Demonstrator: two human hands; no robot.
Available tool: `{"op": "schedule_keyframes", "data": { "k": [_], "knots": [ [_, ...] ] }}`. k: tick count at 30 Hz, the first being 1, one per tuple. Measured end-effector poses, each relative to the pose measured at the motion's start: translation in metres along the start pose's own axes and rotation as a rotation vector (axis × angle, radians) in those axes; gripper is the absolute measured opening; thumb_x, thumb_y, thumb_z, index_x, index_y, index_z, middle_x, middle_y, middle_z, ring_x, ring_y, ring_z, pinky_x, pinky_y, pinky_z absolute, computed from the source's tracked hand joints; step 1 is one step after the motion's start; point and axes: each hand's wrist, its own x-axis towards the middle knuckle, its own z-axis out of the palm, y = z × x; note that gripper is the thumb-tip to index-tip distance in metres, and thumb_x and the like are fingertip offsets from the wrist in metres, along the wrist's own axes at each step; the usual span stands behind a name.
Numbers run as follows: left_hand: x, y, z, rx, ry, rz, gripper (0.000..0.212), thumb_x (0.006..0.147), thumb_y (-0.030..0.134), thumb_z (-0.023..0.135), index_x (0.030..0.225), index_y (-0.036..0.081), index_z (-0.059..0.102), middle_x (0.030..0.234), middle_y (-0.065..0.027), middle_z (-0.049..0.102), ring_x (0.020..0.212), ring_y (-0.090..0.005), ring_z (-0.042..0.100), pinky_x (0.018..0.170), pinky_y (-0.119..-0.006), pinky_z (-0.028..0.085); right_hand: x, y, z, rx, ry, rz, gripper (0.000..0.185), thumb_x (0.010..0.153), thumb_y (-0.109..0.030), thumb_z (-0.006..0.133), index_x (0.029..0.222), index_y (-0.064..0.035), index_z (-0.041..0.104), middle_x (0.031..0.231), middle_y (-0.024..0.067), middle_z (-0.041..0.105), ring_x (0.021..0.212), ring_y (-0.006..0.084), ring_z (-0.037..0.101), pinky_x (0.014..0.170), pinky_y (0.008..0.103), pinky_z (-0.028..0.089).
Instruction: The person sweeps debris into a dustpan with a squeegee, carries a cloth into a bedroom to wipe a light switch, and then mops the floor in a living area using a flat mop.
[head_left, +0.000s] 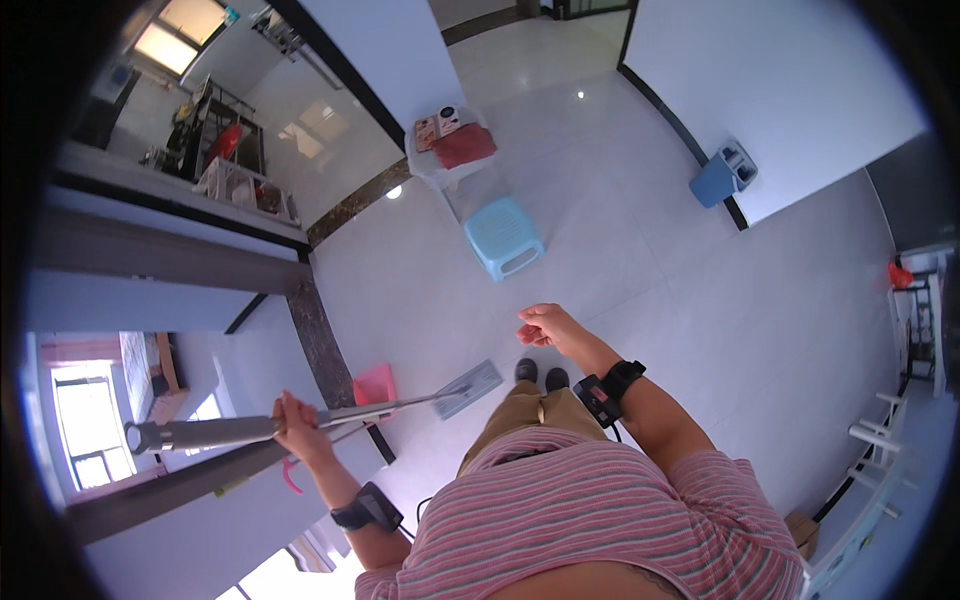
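Note:
My left hand (298, 424) is wrapped around the grey handle of a flat mop (217, 433). From my hand the pole slants down to a rectangular mop head (469, 388), which lies flat on the tiles to the left of my shoes. My right hand (547, 327) hangs in the air above my feet with loosely curled fingers and nothing visible in it. Behind the mop pole, a pink dustpan (375, 384) rests on the floor by the dark door sill. A pink hook (291, 477) shows under my left wrist.
A light blue plastic stool (504, 236) stands ahead, beside a white table (420, 161) bearing a red cloth (465, 145). A blue bin (721, 177) is by the right wall. Doorways open on the left, and a white rack (874, 439) stands at far right.

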Motion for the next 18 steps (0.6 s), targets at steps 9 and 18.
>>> {"op": "schedule_keyframes", "data": {
  "k": [9, 18],
  "knots": [
    [-0.057, -0.01, 0.208, -0.27, -0.625, -0.143, 0.019, 0.082, 0.008, 0.046, 0.065, 0.008, 0.039, 0.055, 0.0024, 0.031, 0.05, -0.0073, 0.027, 0.051, -0.022, 0.029, -0.028, -0.024, -0.058, 0.06, 0.092, -0.017, 0.031, 0.081, -0.029, 0.045, 0.096, -0.0022, 0.048, 0.083, 0.0086, 0.057, 0.071, 0.0183, 0.056, 0.063, 0.0306, 0.04],
    [-0.083, -0.02, 0.302, 0.032, -1.359, -0.027, 0.02, 0.072, 0.013, 0.061, 0.084, 0.003, 0.047, 0.078, -0.0026, 0.05, 0.08, -0.0133, 0.05, 0.077, -0.027, 0.039, 0.006, -0.104, -0.054, 0.838, 0.076, -0.346, 0.014, 0.08, -0.007, 0.048, 0.084, 0.0034, 0.04, 0.078, 0.0122, 0.046, 0.073, 0.0228, 0.051, 0.059, 0.0324, 0.046]
  ]
}}
